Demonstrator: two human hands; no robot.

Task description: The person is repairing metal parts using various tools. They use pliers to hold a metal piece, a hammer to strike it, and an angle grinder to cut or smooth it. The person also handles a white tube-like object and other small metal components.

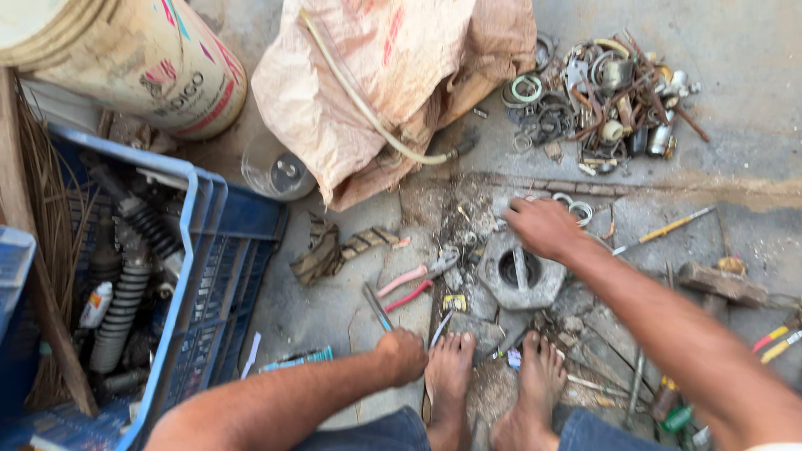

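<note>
My left hand (402, 354) is closed around the handle of a slim metal tool (376, 306) that points away over the concrete floor, beside my bare left foot (449, 372). My right hand (543, 225) reaches forward, palm down, resting on the far rim of a grey hexagonal metal housing (520, 271) with a round opening and a shaft in it. Whether the fingers grip anything is hidden. Pink-handled pliers (415, 283) lie between the two hands. My right foot (535, 384) sits just below the housing.
A blue plastic crate (209, 276) with shock-absorber springs (125, 301) stands at left. A crumpled sack (393, 75) and a hose lie ahead, a heap of rusty rings and parts (606, 92) at far right. Screwdrivers (664, 230) and a hammer (723, 284) lie at right.
</note>
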